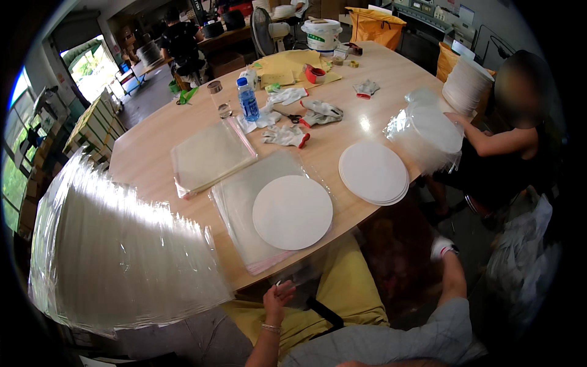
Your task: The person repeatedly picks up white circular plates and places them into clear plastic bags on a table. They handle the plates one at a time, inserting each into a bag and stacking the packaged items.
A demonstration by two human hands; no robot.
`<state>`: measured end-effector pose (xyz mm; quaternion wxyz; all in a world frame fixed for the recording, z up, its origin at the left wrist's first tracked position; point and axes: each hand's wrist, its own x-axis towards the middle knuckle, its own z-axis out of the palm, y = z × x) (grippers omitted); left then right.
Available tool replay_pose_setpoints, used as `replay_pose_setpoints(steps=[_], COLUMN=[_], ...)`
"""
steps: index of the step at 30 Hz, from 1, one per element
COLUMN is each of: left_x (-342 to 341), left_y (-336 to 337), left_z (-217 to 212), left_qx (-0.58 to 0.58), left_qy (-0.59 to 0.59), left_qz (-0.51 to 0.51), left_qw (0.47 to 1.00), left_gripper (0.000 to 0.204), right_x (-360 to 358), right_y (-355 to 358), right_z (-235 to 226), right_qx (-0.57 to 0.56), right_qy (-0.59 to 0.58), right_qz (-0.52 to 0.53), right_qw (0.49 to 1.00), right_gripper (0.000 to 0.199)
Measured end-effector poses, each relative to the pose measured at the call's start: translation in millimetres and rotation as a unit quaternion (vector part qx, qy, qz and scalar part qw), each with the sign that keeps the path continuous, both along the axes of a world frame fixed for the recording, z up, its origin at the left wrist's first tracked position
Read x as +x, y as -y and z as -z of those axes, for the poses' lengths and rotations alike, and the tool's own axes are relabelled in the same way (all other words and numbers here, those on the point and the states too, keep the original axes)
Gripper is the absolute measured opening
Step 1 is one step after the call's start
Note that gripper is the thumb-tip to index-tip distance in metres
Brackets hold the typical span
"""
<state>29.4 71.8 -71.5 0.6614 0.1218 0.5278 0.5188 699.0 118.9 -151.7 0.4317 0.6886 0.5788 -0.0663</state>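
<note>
A white round disc (292, 213) lies on a stack of flat clear plastic bags (235, 211) at the table's near edge. Just below that edge my left hand (279, 295) is bare, its fingers curled at what looks like a thin clear bag (301, 273) over my lap. Out to the right, beyond the table, my right hand (444, 248) wears a white glove; its fingers are too small and blurred to read. A pile of white discs (374, 173) sits to the right of the single disc.
A big shiny stack of clear bags (125, 257) fills the left. Another bag stack (211, 153), work gloves (321, 113), a water bottle (247, 99) and a tape dispenser (314, 74) lie farther back. A co-worker (510, 134) sits right, beside wrapped discs (433, 131).
</note>
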Motion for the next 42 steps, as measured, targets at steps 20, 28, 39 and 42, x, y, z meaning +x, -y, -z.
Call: replay_pose_setpoints(steps=[20, 28, 39, 42], left_x=[-41.9, -44.2, -21.8, -21.2], left_y=[-42.1, -47.9, -61.1, -65.4], left_z=[-41.5, -24.6, -33.2, -32.7], left_qx=[0.417, 0.354, 0.112, 0.11], left_qy=[-0.724, -0.59, -0.65, -0.704], left_qz=[0.227, 0.142, 0.078, 0.085], left_qw=[0.501, 0.712, 0.747, 0.696], left_gripper=[0.036, 0.015, 0.028, 0.028], right_x=[-328.8, -323.8, -362.4, -370.3], right_y=[-151.4, -153.8, -152.5, -150.5], right_z=[-126.0, -111.4, -115.4, -113.4], right_qx=[0.27, 0.245, 0.339, 0.384], right_qy=[-0.649, -0.604, -0.499, -0.424], right_qz=[-0.444, -0.297, -0.159, -0.221], right_qw=[0.556, 0.698, 0.782, 0.79], right_gripper=[0.01, 0.011, 0.025, 0.028])
